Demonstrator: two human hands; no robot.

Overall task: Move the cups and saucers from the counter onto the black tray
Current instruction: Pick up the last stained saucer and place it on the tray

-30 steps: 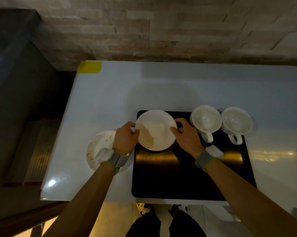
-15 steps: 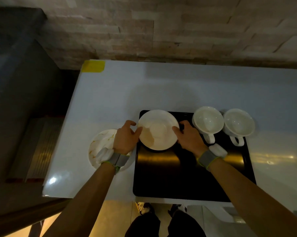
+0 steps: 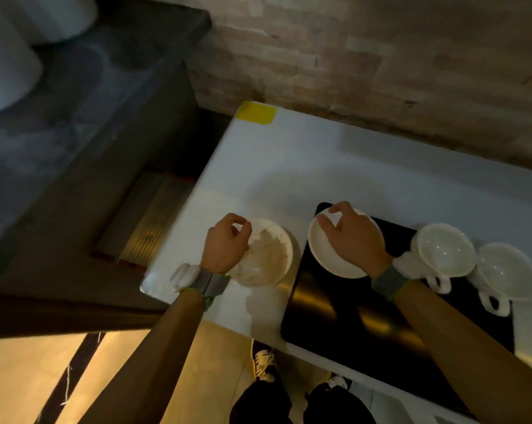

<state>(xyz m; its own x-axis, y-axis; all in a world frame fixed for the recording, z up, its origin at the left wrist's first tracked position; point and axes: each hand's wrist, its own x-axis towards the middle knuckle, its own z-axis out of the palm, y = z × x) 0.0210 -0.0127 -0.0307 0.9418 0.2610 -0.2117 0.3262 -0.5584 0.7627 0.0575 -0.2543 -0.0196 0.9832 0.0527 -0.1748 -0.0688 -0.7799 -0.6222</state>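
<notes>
So the count here is two cups and two saucers, one black tray on the white surface. Both cups are on the tray already, lined up along its far side over at about 3 o'clock: the nearer cup and the outer cup, rims just about touching, handles pointing back toward the person. One plain white saucer sits on the tray's far-left corner, and the right hand is draped over it with fingers curled loosely at the far rim; can't really tell if it's gripping or just resting there, the shot is dim and a bit smeared. The other one, the marbled saucer, is off the tray on the surface just to its left, around 9 o'clock from the plain one. The left hand is at that saucer's left rim, fingers pinched narrow, looks like it's on the edge but I wouldn't swear to it. There's a yellow tape patch at the surface's far-left corner.
</notes>
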